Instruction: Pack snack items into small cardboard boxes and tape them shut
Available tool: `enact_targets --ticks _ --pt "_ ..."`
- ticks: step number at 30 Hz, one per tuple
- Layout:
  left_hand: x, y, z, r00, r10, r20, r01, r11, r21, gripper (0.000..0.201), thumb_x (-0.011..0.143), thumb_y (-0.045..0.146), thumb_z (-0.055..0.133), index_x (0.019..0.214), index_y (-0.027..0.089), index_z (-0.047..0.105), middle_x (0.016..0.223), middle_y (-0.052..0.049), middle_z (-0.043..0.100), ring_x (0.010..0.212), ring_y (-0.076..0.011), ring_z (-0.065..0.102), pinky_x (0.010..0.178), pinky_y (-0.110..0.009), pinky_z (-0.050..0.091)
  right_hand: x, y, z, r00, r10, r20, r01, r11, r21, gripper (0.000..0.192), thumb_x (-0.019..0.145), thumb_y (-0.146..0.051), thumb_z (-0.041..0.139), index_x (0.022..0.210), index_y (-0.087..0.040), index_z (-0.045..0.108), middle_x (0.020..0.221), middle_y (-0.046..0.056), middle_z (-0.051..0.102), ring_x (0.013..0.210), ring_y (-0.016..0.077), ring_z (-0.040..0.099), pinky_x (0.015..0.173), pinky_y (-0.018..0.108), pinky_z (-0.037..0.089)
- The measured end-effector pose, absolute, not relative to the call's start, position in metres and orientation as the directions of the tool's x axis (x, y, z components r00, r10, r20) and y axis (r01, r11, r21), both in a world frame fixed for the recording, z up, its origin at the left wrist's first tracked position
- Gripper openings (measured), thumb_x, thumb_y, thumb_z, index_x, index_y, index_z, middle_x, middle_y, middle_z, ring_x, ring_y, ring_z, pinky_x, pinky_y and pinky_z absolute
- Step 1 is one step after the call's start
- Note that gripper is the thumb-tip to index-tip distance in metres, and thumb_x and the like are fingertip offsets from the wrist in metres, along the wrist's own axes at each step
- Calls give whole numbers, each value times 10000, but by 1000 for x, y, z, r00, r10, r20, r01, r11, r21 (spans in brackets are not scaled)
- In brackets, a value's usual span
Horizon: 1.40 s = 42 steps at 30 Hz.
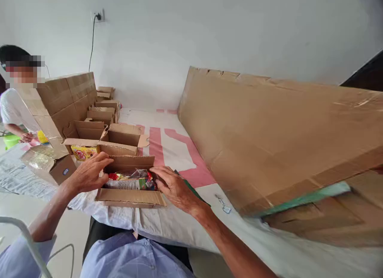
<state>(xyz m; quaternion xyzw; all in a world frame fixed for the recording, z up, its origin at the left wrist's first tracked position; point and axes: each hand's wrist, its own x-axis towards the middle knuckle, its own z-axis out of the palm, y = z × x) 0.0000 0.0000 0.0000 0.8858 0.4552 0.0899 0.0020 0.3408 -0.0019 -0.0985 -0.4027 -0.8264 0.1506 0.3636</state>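
While glossy packets [131, 181] fill the cardboard box [130, 197], both hands' fingers rest spread on its edges.

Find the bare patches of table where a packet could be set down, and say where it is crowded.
Free: the white and pink cloth between the open boxes and the big cardboard sheet. Crowded: the left side, and around both hands at the filled box.
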Motion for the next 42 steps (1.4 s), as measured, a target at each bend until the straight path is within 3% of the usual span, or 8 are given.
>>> enact_targets --ticks 9,12,14,18,22,30,35,42 --pt "-17 -7 -15 420 903 88 907 -415 -65 527 956 137 492 1444 182 686 1235 -173 755 1246 -404 646 985 -616 563 339 14 -103 -395 751 529 523 658 -542 453 982 -92 517 1349 -266 718 1288 113 776 1236 286 734 1090 497 624" --pt "-8 -10 -16 455 868 197 889 -455 -51 432 955 159 522 1319 175 754 1256 -182 750 1234 -391 655 1060 -602 543 339 18 -103 -414 739 531 523 671 -525 469 976 -82 512 1347 -271 727 1257 112 780 1207 292 740 1065 505 636" --pt "-4 -8 -15 521 821 232 838 -544 44 428 983 250 585 1379 177 732 1460 -191 683 1366 -390 610 1180 -584 490 339 20 -103 -422 732 534 518 678 -521 484 972 -79 508 1356 -275 728 1256 112 778 1204 294 740 1059 507 639" --pt "-12 2 -18 525 833 173 782 -553 287 1049 816 608 860 1697 228 435 1801 -202 336 1627 -463 367 1306 -627 355 340 24 -107 -401 735 547 480 677 -558 528 964 -73 505 1397 -295 711 1355 102 750 1278 284 717 1118 499 612" --pt "-26 9 -28 505 863 -17 792 -456 406 1403 633 618 976 1770 232 251 1820 -220 284 1670 -475 279 1329 -629 305 340 28 -115 -357 757 547 422 653 -629 569 956 -85 522 1462 -304 664 1455 98 703 1372 271 669 1195 485 559" --pt "-11 -3 -41 454 891 25 828 -432 357 1270 668 312 905 1754 206 256 1699 -224 463 1575 -448 439 1273 -597 402 340 28 -114 -377 776 505 422 630 -652 573 950 -82 485 1462 -279 648 1469 110 687 1403 261 648 1221 486 536" --pt "-3 -24 -41 360 930 72 874 -363 323 1275 669 332 904 1756 247 243 1655 -202 508 1538 -468 463 1225 -617 445 339 17 -83 -533 738 414 507 670 -542 488 925 -106 587 1383 -238 693 1480 134 672 1427 301 617 1219 501 531" --pt "8 -33 -27 256 965 -53 934 -233 273 1261 706 414 893 1754 225 219 1748 -246 390 1608 -482 370 1245 -706 354 320 20 -57 -572 764 298 673 645 -361 306 960 -97 639 1216 -228 744 1283 119 742 1274 292 670 1106 456 558"
